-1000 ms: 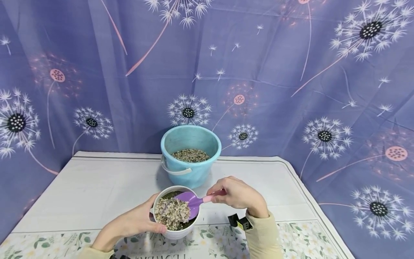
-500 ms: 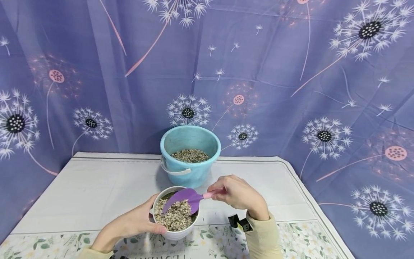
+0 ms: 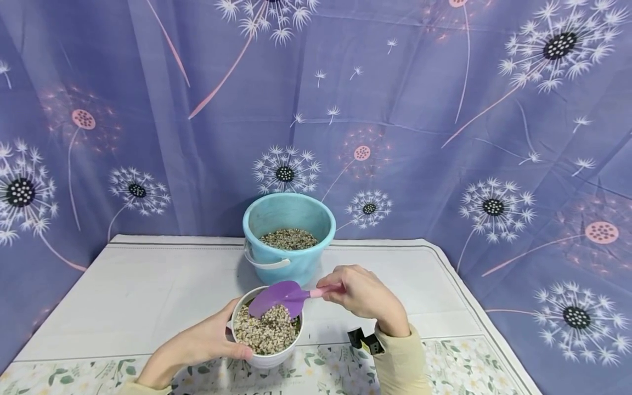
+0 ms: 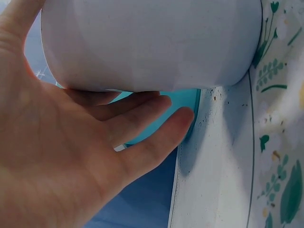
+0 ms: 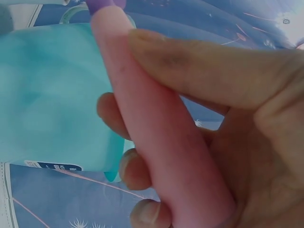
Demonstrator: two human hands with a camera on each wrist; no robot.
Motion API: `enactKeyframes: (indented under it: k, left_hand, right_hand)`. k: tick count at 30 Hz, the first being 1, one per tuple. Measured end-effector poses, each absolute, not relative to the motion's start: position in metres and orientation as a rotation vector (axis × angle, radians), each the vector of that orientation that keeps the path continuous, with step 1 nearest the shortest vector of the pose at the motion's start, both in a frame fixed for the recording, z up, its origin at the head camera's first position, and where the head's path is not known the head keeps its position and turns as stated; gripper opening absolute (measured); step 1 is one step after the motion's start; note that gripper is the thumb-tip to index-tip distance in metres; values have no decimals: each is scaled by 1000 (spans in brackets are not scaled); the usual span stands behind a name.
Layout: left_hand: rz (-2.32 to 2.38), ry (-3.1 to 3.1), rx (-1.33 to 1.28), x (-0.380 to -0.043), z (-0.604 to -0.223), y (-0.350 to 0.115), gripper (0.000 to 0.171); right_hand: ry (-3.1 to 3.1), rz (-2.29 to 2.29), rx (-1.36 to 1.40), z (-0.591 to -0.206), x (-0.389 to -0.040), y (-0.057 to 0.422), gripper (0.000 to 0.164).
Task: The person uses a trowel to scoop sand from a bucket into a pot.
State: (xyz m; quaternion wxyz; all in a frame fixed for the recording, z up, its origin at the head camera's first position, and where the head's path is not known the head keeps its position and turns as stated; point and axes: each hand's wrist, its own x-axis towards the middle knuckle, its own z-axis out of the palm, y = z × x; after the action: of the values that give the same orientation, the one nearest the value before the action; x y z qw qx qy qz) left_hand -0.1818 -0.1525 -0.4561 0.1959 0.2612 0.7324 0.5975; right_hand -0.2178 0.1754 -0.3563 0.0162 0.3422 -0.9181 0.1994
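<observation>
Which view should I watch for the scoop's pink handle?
The right wrist view: the pink handle lies large and central, gripped by the right hand. The head view shows only part of it, the hand hiding the rest; the left wrist view shows none.

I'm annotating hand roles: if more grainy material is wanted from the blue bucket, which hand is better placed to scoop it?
Probably the right hand: it grips the purple scoop and is closer to the blue bucket. The left hand is occupied, holding the white pot.
</observation>
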Motion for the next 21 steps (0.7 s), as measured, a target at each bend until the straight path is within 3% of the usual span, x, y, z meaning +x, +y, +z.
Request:
enactKeyframes:
  k: [21]
  left_hand:
    - [1597, 2163, 709, -182, -454, -154, 114]
  right_hand:
    - [-2665, 557, 921, -361, -216, 164, 29]
